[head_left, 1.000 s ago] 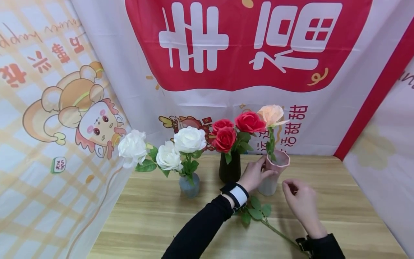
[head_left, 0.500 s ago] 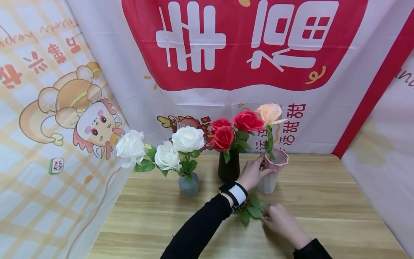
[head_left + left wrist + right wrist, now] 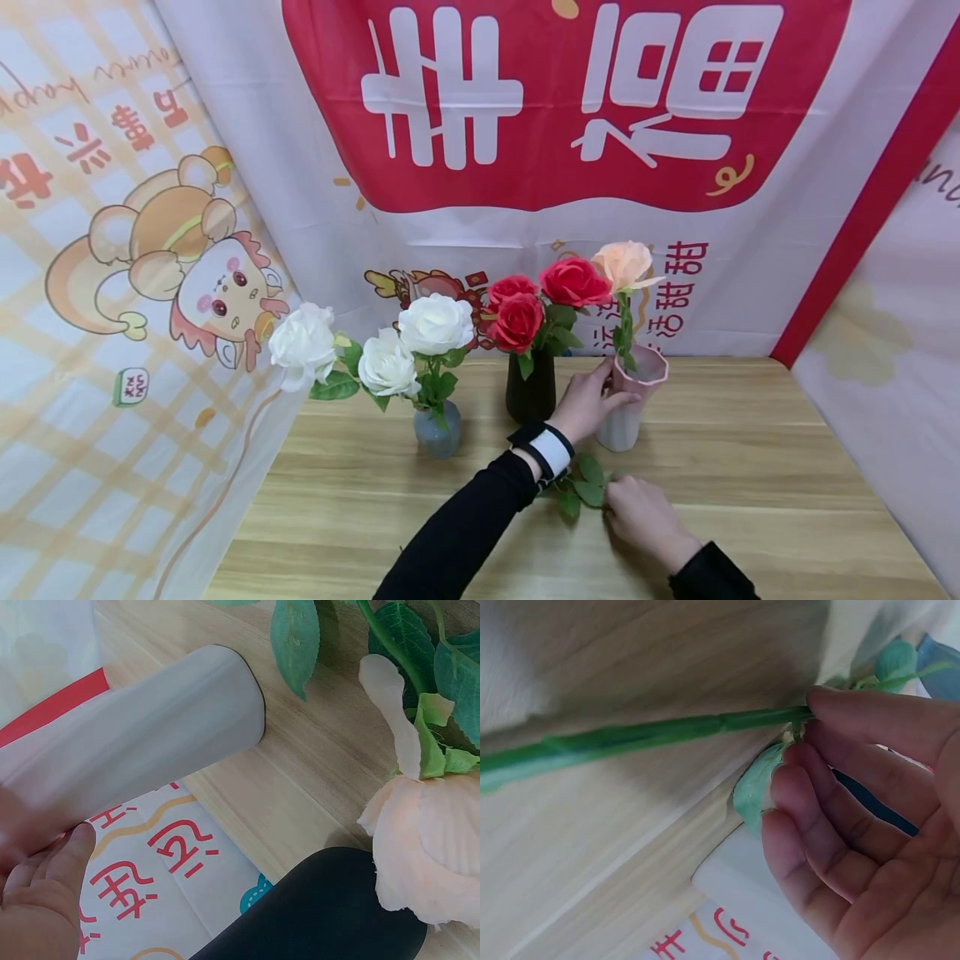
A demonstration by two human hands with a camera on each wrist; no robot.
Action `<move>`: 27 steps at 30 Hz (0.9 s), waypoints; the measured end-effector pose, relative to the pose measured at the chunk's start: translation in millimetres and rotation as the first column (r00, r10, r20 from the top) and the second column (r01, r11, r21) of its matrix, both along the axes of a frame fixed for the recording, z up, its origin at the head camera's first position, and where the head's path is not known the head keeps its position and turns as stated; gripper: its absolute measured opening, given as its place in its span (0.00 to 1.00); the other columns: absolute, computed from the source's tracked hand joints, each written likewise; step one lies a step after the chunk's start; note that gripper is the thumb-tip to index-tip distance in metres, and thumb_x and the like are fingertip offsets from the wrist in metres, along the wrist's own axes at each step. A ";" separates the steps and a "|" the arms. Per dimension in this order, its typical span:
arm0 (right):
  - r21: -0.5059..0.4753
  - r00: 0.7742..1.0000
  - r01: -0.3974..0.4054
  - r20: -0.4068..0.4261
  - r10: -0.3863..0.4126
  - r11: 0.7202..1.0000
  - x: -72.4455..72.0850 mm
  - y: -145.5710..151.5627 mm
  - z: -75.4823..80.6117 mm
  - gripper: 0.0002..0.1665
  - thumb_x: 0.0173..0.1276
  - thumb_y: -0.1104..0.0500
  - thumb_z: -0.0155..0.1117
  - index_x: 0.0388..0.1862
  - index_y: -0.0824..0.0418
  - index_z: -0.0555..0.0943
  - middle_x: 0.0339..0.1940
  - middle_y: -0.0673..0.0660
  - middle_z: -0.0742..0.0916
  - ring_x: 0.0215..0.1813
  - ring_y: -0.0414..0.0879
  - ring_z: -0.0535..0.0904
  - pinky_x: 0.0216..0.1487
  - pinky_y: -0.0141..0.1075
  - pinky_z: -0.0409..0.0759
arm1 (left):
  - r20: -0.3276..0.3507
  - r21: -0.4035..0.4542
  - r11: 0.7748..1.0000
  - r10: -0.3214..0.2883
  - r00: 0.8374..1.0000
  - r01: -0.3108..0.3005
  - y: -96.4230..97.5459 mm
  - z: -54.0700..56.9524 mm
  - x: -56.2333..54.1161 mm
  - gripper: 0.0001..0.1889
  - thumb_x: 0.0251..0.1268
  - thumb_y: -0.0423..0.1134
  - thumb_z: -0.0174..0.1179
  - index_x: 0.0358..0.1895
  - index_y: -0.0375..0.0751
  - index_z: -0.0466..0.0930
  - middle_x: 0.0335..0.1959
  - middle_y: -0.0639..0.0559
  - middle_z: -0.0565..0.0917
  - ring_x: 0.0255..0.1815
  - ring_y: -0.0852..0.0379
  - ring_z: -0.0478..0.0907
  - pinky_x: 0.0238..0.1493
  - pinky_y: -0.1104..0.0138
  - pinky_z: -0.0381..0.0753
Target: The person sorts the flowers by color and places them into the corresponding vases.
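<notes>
My left hand (image 3: 587, 407) grips the upper side of a pale pink-and-white vase (image 3: 621, 429), which stands upright on the table. One peach rose (image 3: 624, 265) rises from its mouth. In front of the vase, a second rose stem lies low over the wood; its green leaves (image 3: 588, 483) show beside my left wrist. My right hand (image 3: 641, 512) pinches that green stem (image 3: 645, 739) between thumb and fingers, close to the leaves. Its peach bloom (image 3: 427, 847) appears in the left wrist view, while my left forearm hides it in the head view.
Left of the pink vase stands a dark vase (image 3: 531, 390) with red roses (image 3: 517, 321). Farther left, a small blue-grey vase (image 3: 437, 431) bears white roses (image 3: 435, 323), one leaning far out leftward. A printed cloth backdrop (image 3: 480, 229) hangs behind the wooden table (image 3: 757, 467).
My right hand has come down and left from beside the vase to the lying stem and now pinches it. The left hand keeps its grip on the vase.
</notes>
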State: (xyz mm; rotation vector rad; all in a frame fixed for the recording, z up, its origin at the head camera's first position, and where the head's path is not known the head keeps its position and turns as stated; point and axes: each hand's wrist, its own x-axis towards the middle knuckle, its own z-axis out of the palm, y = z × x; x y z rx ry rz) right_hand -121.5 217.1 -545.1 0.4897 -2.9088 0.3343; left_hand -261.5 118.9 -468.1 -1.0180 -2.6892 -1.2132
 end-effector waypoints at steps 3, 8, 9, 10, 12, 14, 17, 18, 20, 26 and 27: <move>0.031 1.000 -0.018 -0.018 0.019 0.999 -0.3 0.3 -1.1 0.17 0.47 0.70 0.67 0.14 0.53 0.71 0.20 0.50 0.76 0.19 0.47 0.73 0.17 0.42 0.72 | 0.007 0.006 1.000 -0.004 1.000 0.004 -0.2 -0.7 0.0 0.30 0.64 0.60 0.59 0.67 0.57 0.69 0.54 0.54 0.83 0.51 0.64 0.79 0.48 0.74 0.77; 0.047 0.999 -0.017 -0.030 0.018 0.999 1.2 0.3 0.3 0.15 0.43 0.71 0.65 0.14 0.56 0.70 0.20 0.53 0.76 0.18 0.49 0.73 0.16 0.45 0.72 | 0.015 0.015 1.000 -0.016 1.000 0.015 -0.5 -1.3 -0.9 0.31 0.64 0.61 0.58 0.68 0.57 0.68 0.55 0.55 0.82 0.52 0.64 0.79 0.48 0.73 0.77; 0.047 0.999 -0.010 -0.030 0.012 0.999 1.3 0.5 0.4 0.15 0.42 0.71 0.65 0.14 0.56 0.70 0.20 0.53 0.76 0.18 0.50 0.73 0.16 0.46 0.72 | 0.015 0.017 1.000 -0.017 1.000 0.016 -0.5 -1.2 -1.1 0.31 0.64 0.61 0.58 0.68 0.56 0.68 0.55 0.54 0.82 0.52 0.64 0.79 0.48 0.73 0.77; 0.045 1.000 -0.001 -0.029 0.003 0.999 1.4 0.7 0.7 0.15 0.40 0.71 0.65 0.14 0.56 0.70 0.20 0.53 0.76 0.18 0.50 0.73 0.16 0.46 0.72 | 0.015 0.018 1.000 -0.018 1.000 0.017 -0.7 -1.2 -1.3 0.31 0.64 0.62 0.57 0.68 0.56 0.68 0.55 0.54 0.82 0.52 0.64 0.79 0.48 0.73 0.77; 0.046 0.999 0.022 -0.028 -0.020 0.999 2.3 1.2 1.9 0.15 0.38 0.71 0.66 0.14 0.56 0.70 0.20 0.53 0.76 0.18 0.50 0.73 0.16 0.46 0.71 | 0.016 0.020 1.000 -0.018 1.000 0.018 -1.1 -1.3 -1.4 0.31 0.64 0.62 0.57 0.68 0.56 0.68 0.55 0.54 0.82 0.52 0.64 0.79 0.48 0.73 0.77; 0.052 0.999 0.040 -0.033 -0.038 0.998 3.7 3.5 3.8 0.15 0.37 0.71 0.67 0.15 0.56 0.71 0.20 0.53 0.77 0.18 0.51 0.74 0.16 0.47 0.71 | 0.013 0.018 1.000 -0.019 1.000 0.019 -0.9 -0.9 -1.2 0.31 0.64 0.62 0.57 0.68 0.56 0.68 0.55 0.54 0.82 0.51 0.64 0.79 0.48 0.74 0.77; 0.051 0.998 0.044 -0.042 -0.042 0.998 5.7 9.0 6.9 0.17 0.37 0.73 0.66 0.15 0.55 0.70 0.19 0.53 0.77 0.19 0.51 0.75 0.16 0.46 0.71 | 0.001 0.010 1.000 -0.016 1.000 0.016 -1.0 -0.7 -0.5 0.31 0.64 0.61 0.58 0.68 0.56 0.68 0.54 0.53 0.83 0.50 0.64 0.79 0.47 0.74 0.77; 0.053 0.998 0.042 -0.045 -0.040 0.998 6.1 11.1 7.6 0.17 0.37 0.74 0.65 0.15 0.55 0.70 0.19 0.52 0.77 0.19 0.52 0.75 0.17 0.46 0.71 | -0.003 0.007 1.000 -0.015 1.000 0.015 -1.0 -0.4 -0.3 0.31 0.64 0.61 0.58 0.68 0.56 0.68 0.54 0.53 0.83 0.50 0.64 0.80 0.47 0.74 0.77; 0.052 0.998 0.036 -0.059 -0.033 0.998 6.1 15.6 9.1 0.19 0.37 0.75 0.63 0.15 0.54 0.69 0.19 0.52 0.78 0.18 0.52 0.75 0.16 0.46 0.71 | -0.007 0.007 1.000 -0.012 1.000 0.013 -1.1 0.3 0.1 0.31 0.64 0.61 0.58 0.68 0.56 0.68 0.53 0.52 0.83 0.50 0.63 0.80 0.46 0.74 0.77; 0.054 0.995 0.048 -0.094 -0.043 0.997 7.7 20.9 16.6 0.25 0.42 0.78 0.60 0.13 0.50 0.64 0.18 0.50 0.77 0.18 0.51 0.75 0.14 0.45 0.70 | -0.014 0.003 1.000 -0.009 1.000 0.009 -1.5 0.4 0.5 0.32 0.64 0.60 0.59 0.69 0.55 0.67 0.53 0.51 0.83 0.50 0.63 0.80 0.46 0.74 0.77; 0.054 0.994 0.050 -0.103 -0.044 0.997 8.3 21.2 18.0 0.26 0.42 0.78 0.60 0.13 0.49 0.63 0.18 0.49 0.77 0.18 0.50 0.75 0.14 0.45 0.70 | -0.017 0.005 1.000 -0.011 1.000 0.011 -1.4 0.0 0.5 0.32 0.64 0.60 0.59 0.69 0.55 0.67 0.53 0.51 0.83 0.50 0.63 0.80 0.46 0.74 0.77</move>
